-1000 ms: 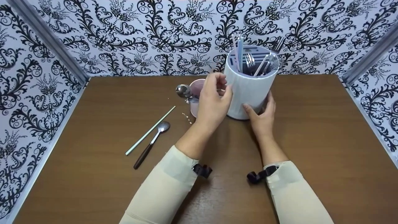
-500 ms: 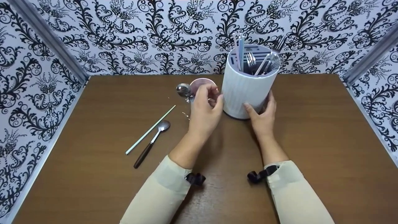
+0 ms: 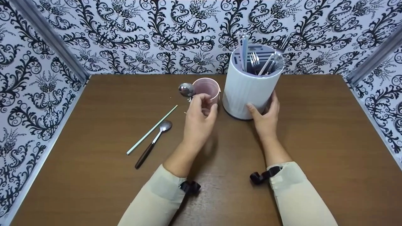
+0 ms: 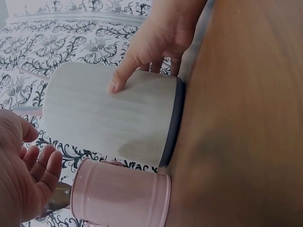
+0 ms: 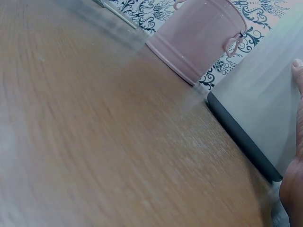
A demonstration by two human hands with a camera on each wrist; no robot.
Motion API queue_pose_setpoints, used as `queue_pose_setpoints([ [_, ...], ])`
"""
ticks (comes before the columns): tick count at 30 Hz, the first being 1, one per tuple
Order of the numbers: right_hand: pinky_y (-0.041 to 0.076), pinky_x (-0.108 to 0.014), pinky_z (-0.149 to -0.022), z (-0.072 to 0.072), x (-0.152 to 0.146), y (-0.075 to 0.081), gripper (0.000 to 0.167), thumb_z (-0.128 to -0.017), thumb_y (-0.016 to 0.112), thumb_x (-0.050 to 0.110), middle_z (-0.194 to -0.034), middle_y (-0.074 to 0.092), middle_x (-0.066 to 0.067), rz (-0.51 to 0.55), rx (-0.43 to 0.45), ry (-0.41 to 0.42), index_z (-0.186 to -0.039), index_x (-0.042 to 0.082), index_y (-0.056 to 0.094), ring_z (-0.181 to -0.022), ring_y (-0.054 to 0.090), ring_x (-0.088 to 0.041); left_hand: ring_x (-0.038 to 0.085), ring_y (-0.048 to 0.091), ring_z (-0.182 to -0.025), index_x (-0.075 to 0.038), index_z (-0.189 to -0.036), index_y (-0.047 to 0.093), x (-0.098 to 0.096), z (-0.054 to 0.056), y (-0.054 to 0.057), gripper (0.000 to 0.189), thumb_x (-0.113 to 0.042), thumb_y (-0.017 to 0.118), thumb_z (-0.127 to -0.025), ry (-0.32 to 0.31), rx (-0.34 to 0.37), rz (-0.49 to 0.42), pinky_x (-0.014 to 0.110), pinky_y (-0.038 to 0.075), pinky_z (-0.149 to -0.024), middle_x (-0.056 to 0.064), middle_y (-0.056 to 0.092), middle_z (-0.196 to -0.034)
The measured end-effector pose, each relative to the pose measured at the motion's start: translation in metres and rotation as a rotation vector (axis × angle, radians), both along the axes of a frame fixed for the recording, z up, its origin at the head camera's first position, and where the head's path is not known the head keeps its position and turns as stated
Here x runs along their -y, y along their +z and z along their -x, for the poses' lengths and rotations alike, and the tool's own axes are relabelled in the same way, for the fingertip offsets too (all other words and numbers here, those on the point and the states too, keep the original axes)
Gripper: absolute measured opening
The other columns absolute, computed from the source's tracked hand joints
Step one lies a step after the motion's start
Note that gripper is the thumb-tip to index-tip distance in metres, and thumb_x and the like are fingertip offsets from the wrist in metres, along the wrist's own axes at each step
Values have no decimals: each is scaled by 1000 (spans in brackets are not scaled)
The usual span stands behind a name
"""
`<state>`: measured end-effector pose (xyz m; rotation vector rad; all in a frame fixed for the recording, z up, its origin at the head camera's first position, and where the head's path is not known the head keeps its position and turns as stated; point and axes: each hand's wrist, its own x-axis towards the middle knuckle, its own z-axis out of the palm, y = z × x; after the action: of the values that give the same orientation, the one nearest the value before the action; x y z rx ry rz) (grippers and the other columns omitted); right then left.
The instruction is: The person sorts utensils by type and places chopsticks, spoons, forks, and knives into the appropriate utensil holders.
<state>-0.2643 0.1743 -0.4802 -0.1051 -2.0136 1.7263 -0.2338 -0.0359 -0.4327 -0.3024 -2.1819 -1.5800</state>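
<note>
My right hand (image 3: pixel 266 121) grips the lower side of a white utensil holder (image 3: pixel 246 94), thumb in front and fingers round the back. Chopsticks (image 3: pixel 244 53), forks (image 3: pixel 254 59) and other utensils stand in its slotted top. My left hand (image 3: pixel 198 122) hovers in front of a small pink bucket (image 3: pixel 214 98), fingers loosely bent. In the left wrist view nothing lies between the thumb and fingers of that left hand (image 4: pixel 23 172). A shiny spoon (image 3: pixel 186 90) leans out over the left rim of the bucket, its handle hidden.
A pale green chopstick (image 3: pixel 152 130) and a spoon with a dark handle (image 3: pixel 146 155) lie on the wooden table (image 3: pixel 94 125), left of my left arm. Patterned walls (image 3: pixel 194 34) stand behind and at both sides. The bucket sits close beside the holder.
My left hand has drawn away from the holder, moving left and toward me, uncovering more of the pink bucket. My right hand keeps its grip, and the holder has shifted very little.
</note>
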Motion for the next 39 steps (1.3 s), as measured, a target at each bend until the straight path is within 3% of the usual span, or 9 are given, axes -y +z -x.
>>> queue_pose_setpoints([
  [6, 32, -42, -125, 0, 0, 0, 96, -84, 80, 12, -159, 34, -22, -4, 11, -2, -163, 2, 26, -149, 33, -29, 17, 64, -90, 0, -116, 60, 9, -6, -5, 22, -5, 69, -96, 9, 19, 41, 26, 60, -79, 12, 64, -107],
  [15, 32, -43, -125, 2, -3, -5, 97, -82, 82, 13, -159, 35, -22, 2, -2, -7, -162, 2, 27, -149, 34, -30, 16, 64, -88, -2, -117, 61, 21, -12, -10, 21, -6, 68, -97, 8, 42, 112, 27, 59, -77, 11, 64, -106],
  [22, 35, -45, -123, 3, -4, -6, 97, -82, 82, 16, -160, 37, -18, -12, 2, -15, -162, 5, 29, -147, 37, -28, 20, 64, -87, 0, -114, 62, 34, -10, -6, 19, -6, 69, -97, 26, -10, 137, 25, 57, -75, 11, 63, -104],
  [29, 34, -44, -124, 2, -1, -4, 95, -82, 81, 12, -159, 37, -21, -9, 0, -14, -161, 1, 29, -147, 37, -30, 29, 65, -88, 1, -115, 62, 47, -13, 3, 21, -8, 68, -97, 33, -16, 194, 35, 59, -77, 13, 63, -103],
  [34, 33, -46, -125, 1, -1, -2, 95, -83, 81, 13, -158, 36, -21, -7, 8, -8, -161, 2, 29, -147, 37, -30, 26, 66, -93, -1, -119, 62, 58, -17, 9, 24, -10, 69, -98, 47, 30, 253, 36, 60, -82, 14, 62, -109],
  [39, 33, -46, -125, 0, -1, 0, 97, -82, 83, 16, -158, 37, -21, 1, 1, -6, -162, 3, 29, -147, 37, -31, 25, 67, -107, -5, -126, 60, 67, -21, 15, 32, -16, 70, -98, 66, 118, 378, 39, 59, -94, 11, 63, -120],
])
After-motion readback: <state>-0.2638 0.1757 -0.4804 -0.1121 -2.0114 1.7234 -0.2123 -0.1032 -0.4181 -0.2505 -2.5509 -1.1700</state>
